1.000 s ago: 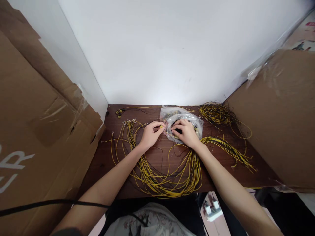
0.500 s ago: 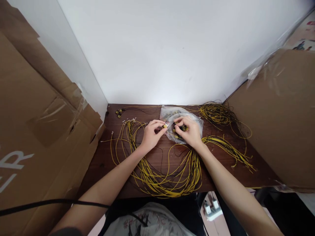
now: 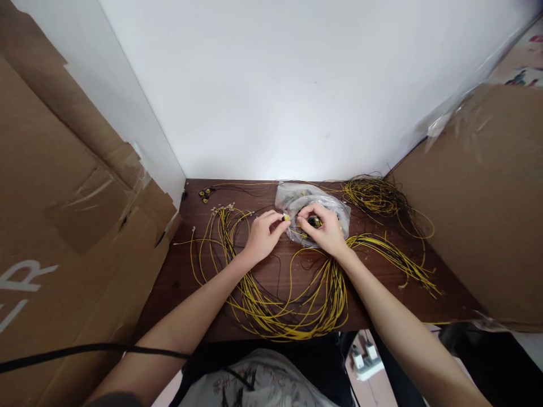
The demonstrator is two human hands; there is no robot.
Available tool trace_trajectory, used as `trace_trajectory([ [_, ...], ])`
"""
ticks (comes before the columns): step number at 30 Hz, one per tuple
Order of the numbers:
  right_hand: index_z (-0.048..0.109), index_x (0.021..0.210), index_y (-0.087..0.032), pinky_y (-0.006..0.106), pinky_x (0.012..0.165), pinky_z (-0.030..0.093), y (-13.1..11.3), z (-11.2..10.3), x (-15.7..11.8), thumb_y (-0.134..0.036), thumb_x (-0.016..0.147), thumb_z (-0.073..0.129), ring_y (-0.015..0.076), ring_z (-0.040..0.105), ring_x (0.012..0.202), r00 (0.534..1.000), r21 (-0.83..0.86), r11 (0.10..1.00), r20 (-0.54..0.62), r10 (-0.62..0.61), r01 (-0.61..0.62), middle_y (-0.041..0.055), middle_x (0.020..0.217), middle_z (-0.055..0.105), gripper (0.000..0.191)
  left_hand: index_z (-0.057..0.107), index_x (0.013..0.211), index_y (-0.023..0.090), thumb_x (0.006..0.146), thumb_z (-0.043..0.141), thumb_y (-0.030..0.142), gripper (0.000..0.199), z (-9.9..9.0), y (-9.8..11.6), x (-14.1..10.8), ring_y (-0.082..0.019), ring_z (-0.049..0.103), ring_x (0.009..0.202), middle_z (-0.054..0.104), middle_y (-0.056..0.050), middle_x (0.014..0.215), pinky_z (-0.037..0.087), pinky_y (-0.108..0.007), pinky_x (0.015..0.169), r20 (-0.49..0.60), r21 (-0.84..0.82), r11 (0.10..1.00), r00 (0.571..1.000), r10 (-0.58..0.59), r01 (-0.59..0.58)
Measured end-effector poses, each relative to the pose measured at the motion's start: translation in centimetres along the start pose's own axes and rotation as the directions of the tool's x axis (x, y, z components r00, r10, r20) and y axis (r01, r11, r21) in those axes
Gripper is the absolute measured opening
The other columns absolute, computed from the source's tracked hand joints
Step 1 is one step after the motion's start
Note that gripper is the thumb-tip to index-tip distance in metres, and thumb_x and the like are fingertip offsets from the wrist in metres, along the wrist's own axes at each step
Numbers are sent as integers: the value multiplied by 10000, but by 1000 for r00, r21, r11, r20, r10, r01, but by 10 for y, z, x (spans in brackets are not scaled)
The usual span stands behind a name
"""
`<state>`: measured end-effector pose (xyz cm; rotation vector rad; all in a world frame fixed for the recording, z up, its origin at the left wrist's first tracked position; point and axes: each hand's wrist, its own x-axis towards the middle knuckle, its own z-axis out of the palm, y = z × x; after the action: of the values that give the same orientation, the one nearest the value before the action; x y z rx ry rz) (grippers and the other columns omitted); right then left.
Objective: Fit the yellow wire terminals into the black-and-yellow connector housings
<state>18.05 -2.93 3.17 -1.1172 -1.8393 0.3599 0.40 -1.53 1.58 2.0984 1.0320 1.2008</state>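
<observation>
Between the thumb and fingertips of my left hand is a small yellow-and-black round part. My right hand is closed in a pinch just to its right, over a clear plastic bag. What its fingertips hold, if anything, is too small to make out. Several similar yellow-and-black parts show in the bag by my right palm. Below both hands a large bundle of yellow and black wires curves across the table, with small pale connectors at its left end.
A tangle of thin wires lies at the back right, and the bundle's other end fans out on the right. A few round parts sit at the back left. Cardboard stands along the left side, another cardboard panel along the right.
The round part in my left hand has turned a little, and more of it shows. My right fingers have drawn closer together and shifted slightly left.
</observation>
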Motion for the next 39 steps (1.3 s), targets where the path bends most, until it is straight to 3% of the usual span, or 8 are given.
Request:
trace_trajectory([
  [4, 642, 874, -190, 310, 729, 446, 1, 2, 0, -245, 840, 541, 162, 557, 764, 998, 60, 997, 40, -56, 54, 33, 786, 605, 121, 585, 690, 140, 848, 508, 290, 231, 1, 0, -1, -106, 469, 585, 559, -1, 638, 340, -220, 574, 58, 1, 1000, 998, -22, 22],
  [10, 629, 885, -185, 299, 691, 478, 5, 5, -2, -268, 786, 629, 151, 576, 708, 999, 206, 978, 17, 33, -36, 27, 783, 618, 129, 576, 692, 137, 852, 495, 311, 250, 2, -2, -2, -102, 468, 566, 566, 0, 621, 324, -209, 541, 93, 14, 1000, 995, -25, 23],
  [17, 685, 905, -213, 329, 764, 471, 2, 2, 0, -238, 826, 578, 173, 595, 820, 994, 152, 986, 62, -85, 75, 48, 865, 645, 136, 573, 684, 138, 850, 492, 316, 257, 3, -2, -2, -101, 462, 555, 551, 5, 597, 318, -206, 532, 92, 35, 999, 996, -16, 13],
  [25, 672, 872, -200, 309, 692, 476, 4, 4, -1, -230, 803, 600, 157, 586, 727, 998, 160, 986, 34, -51, 45, 33, 790, 634, 104, 550, 646, 138, 845, 497, 307, 266, 2, -1, -2, -92, 425, 535, 515, 17, 569, 297, -208, 525, 96, 42, 999, 995, -13, 9],
  [39, 664, 829, -189, 315, 732, 482, 4, 2, -1, -216, 792, 608, 163, 600, 759, 997, 138, 990, 65, -49, 40, 38, 806, 654, 73, 561, 640, 134, 847, 497, 299, 273, 1, -1, -2, -98, 443, 565, 529, 5, 602, 315, -217, 549, 111, 39, 999, 994, 11, -15],
])
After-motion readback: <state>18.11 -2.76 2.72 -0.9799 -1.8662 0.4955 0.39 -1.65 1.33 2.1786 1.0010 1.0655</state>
